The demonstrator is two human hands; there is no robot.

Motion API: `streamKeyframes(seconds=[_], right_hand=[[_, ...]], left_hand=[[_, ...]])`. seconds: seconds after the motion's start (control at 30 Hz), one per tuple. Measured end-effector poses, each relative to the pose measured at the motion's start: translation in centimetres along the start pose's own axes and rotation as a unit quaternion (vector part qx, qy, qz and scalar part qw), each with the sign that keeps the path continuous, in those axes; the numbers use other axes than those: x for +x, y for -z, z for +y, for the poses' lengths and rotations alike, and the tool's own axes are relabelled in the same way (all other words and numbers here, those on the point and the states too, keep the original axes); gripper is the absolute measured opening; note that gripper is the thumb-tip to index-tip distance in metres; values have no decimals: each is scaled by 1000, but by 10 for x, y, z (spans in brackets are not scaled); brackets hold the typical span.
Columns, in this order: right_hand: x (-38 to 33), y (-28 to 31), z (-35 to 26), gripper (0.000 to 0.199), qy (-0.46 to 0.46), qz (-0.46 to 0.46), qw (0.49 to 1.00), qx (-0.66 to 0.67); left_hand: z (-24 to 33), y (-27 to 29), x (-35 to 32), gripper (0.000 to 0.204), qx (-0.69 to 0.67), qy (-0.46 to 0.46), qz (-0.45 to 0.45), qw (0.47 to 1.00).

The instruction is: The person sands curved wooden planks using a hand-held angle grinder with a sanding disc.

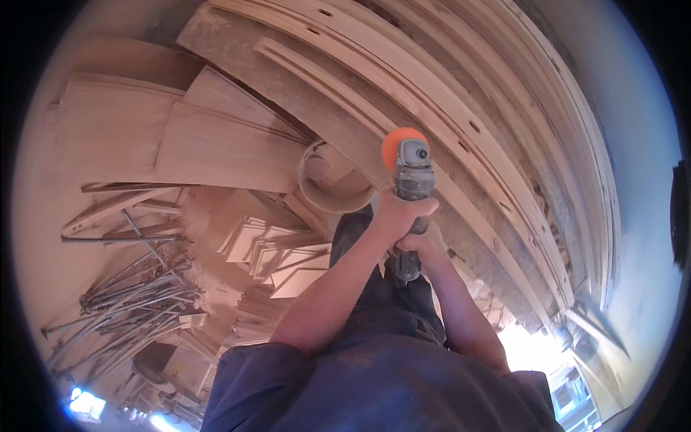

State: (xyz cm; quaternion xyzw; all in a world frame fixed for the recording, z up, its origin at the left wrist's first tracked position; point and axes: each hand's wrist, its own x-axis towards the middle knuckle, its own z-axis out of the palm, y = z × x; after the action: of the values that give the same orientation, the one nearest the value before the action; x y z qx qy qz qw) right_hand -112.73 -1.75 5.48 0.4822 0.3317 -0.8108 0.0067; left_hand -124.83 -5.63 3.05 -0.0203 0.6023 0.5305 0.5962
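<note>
Long boards [461, 126] span the bench [237, 39]. Sheets [119, 133] stacked left, rods [126, 302] heaped below them. Bucket [311, 194] beside bench. Grinder [414, 185] in front of torso, head end over the boards. Left hand [396, 214]: fingers closed round its body. Right hand [426, 243]: fingers curled round it farther back. Orange disc [395, 142] at grinder's head; can't tell if touching wood.

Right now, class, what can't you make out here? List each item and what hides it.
Head view: the mid-body of the angle grinder, covered by the left hand and right hand.
Head view: the underside of the orange disc, facing away.
Head view: the dark object at far right, cut off by the fisheye rim.
</note>
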Motion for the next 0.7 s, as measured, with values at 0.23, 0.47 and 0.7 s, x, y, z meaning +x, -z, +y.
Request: streamKeyframes(seconds=[0.23, 0.47, 0.7], right_hand=[[89, -80, -51, 28, 59, 0, 993, -107], [154, -166, -110, 46, 43, -86, 988, -122], [200, -216, -132, 51, 82, -128, 982, -115]], left_hand=[[92, 79, 33, 22, -120, 23, 22, 992], [169, 148, 63, 23, -131, -29, 64, 989], [206, 209, 104, 30, -89, -38, 61, 993]])
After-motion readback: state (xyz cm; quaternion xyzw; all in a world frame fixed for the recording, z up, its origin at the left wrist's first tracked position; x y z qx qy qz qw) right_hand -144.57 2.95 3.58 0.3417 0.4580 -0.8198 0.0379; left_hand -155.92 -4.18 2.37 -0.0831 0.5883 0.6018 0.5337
